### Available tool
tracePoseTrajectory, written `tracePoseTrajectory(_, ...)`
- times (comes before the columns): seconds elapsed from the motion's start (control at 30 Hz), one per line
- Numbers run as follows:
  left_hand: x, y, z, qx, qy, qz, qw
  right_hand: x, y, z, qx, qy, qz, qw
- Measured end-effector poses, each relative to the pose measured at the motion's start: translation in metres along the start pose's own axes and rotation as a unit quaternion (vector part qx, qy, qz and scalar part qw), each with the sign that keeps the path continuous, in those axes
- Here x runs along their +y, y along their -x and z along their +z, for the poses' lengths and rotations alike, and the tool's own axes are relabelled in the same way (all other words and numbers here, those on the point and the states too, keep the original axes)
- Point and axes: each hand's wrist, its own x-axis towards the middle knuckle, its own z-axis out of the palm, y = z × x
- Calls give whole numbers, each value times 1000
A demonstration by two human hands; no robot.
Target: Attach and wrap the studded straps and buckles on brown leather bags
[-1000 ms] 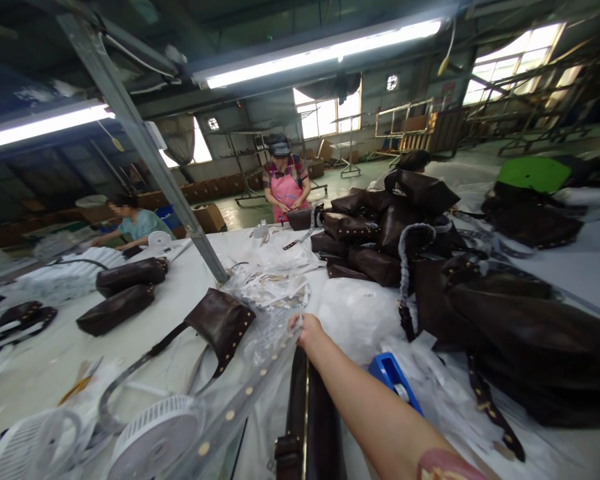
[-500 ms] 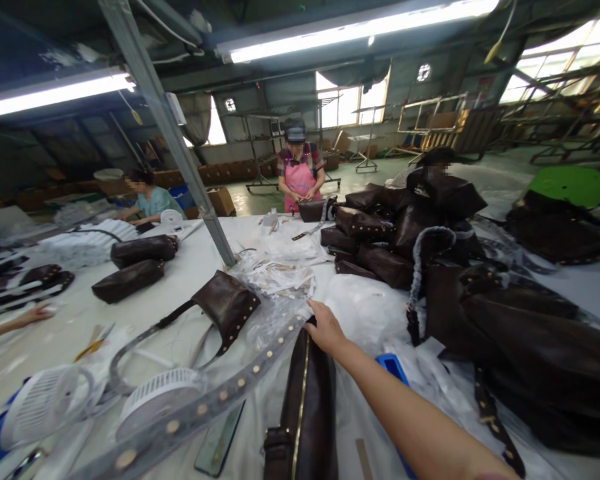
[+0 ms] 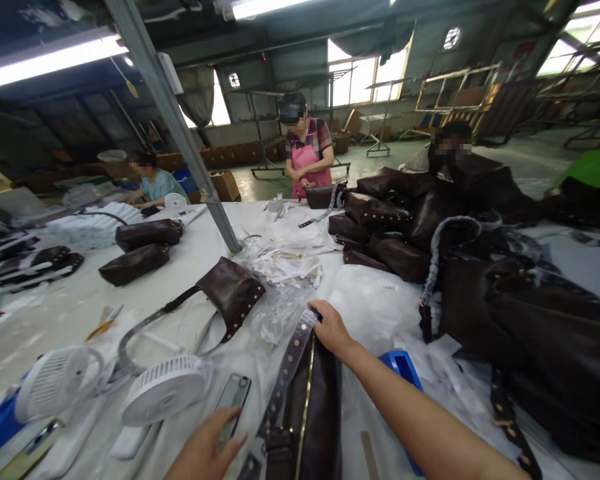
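A dark brown leather handbag point(image 3: 325, 407) with a gold zip lies lengthwise in front of me. Its studded strap point(image 3: 291, 357), wrapped in clear film, runs along the bag's left side. At the far end of the bag my right hand point(image 3: 333, 328) is closed on the strap where it meets the bag. My left hand point(image 3: 205, 443) is low in the view, left of the strap, thumb and fingers apart and holding nothing. Its fingers overlap a phone point(image 3: 239, 390) lying on the table. A buckled tab point(image 3: 280, 443) shows at the bag's near end.
Two white fans point(image 3: 167, 390) point(image 3: 55, 377) stand at left, with yellow scissors point(image 3: 103, 327) beyond. Another handbag point(image 3: 230, 293) lies ahead near a metal post point(image 3: 180, 127). Bags are piled point(image 3: 395, 227) at right, by a blue holder point(image 3: 403, 367). A person in a pink apron point(image 3: 313, 163) stands opposite.
My left hand has come into view at the bottom. The strap, earlier stretched out toward the lower left, now lies close along the bag. My right hand keeps its grip at the far end.
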Motion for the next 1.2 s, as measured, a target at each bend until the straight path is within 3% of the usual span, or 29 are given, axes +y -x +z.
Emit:
tracePoseTrajectory(0.13, 29, -100, 48, 36, -30, 139, 989, 0, 0, -5, -20, -17, -14, 1000)
tracePoseTrajectory(0.2, 49, -137, 70, 3, -30, 140, 990, 4, 0, -10, -26, -27, -12, 999)
tracePoseTrajectory(0.3, 68, -163, 92, -66, -16, 116, 991, 15, 1, -19, -31, -43, 1, 999)
tracePoseTrajectory(0.47, 63, -165, 103, -108, 20, 66, 992, 26, 0, -30, -40, -50, 21, 998)
tracePoseTrajectory(0.63, 57, -168, 110, -108, 61, 46, 991, 14, -7, -28, -45, 63, -26, 997)
tracePoseTrajectory(0.83, 55, -173, 121, -97, 68, 48, 992, 4, -16, -24, -100, 258, 1, 961)
tracePoseTrajectory(1.2, 68, -165, 119, -129, 78, 8, 989, 1, -19, -12, -139, 377, -35, 915)
